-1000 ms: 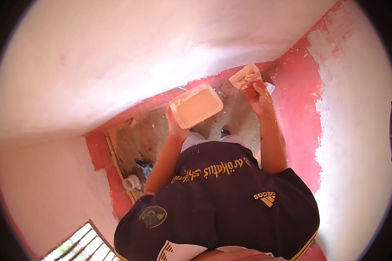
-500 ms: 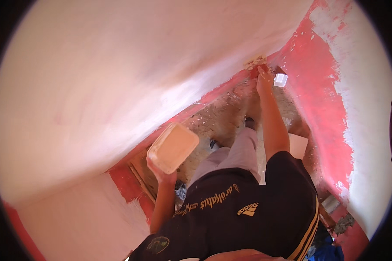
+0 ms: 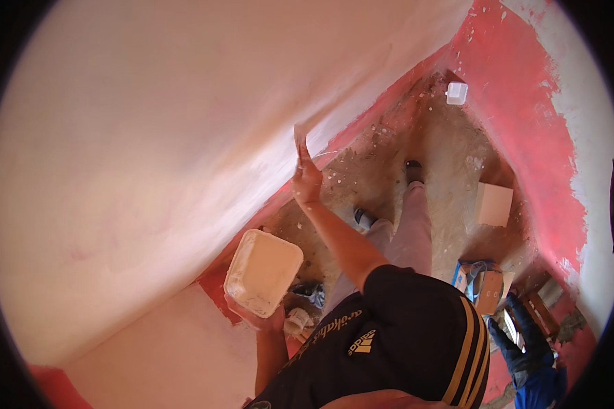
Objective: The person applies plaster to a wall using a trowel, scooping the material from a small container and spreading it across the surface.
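My left hand grips a white rectangular tub with creamy paste in it, low beside the long wall. My right hand is raised ahead of it and closed on a scraper, seen nearly edge-on with its blade at the pale wall. Beige and whitish streaks show on the wall around the blade. A red painted band runs along the foot of this wall.
The stained floor holds a small white container, a pale block and cardboard boxes. A red-and-white side wall stands at right. Dark and blue fabric lies at lower right; rubbish sits behind the tub.
My right hand and scraper have swept leftward from near the far corner along the wall. The tub has gone lower in the picture. The view has shifted, showing more floor and boxes.
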Demonstrator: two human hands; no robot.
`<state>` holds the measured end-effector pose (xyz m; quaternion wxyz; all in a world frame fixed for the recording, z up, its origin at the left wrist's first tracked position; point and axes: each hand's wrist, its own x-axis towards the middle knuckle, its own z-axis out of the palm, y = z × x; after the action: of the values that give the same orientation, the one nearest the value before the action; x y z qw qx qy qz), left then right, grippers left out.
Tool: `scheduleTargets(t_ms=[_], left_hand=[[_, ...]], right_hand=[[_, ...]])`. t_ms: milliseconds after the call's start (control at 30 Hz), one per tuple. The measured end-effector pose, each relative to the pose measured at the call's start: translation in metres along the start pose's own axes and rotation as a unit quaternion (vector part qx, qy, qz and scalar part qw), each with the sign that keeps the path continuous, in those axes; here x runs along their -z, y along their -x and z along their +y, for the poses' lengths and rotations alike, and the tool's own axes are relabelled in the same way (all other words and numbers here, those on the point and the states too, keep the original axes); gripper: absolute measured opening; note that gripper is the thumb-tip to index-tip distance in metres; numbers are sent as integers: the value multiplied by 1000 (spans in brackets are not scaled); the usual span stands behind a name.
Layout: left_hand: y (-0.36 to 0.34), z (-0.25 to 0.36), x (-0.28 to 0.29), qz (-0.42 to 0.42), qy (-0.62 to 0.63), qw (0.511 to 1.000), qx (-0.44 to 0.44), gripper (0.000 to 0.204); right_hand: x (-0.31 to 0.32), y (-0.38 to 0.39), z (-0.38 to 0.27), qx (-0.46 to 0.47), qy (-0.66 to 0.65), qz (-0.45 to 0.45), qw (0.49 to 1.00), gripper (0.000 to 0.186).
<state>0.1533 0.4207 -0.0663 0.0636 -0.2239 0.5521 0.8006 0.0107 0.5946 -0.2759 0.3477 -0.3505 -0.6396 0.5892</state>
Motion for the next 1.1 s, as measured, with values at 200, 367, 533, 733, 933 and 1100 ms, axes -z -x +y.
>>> scheduleTargets(t_ms=[200,367,533,733,933,1100], left_hand=[[-1,6,-3,-17,19,999,-32,57],[-10,-6,22,-9,33,999,-5,57],[-8,1,-5,-18,0,1000,9,59],[-13,14,-25,-16,45,999,21,60],[-10,12,10,-60,59,996,39,62],[-4,8,2,-35,57,997,25,63]], right_hand=[[116,-143,68,-72,178,123,974,36],[113,-234,76,-29,197,161,967,40],[17,-48,23,-96,67,-37,992,44],[80,-78,116,-215,238,-45,946,53],[89,-220,94,-2,239,146,960,47],[22,-37,58,38,104,-109,988,57]])
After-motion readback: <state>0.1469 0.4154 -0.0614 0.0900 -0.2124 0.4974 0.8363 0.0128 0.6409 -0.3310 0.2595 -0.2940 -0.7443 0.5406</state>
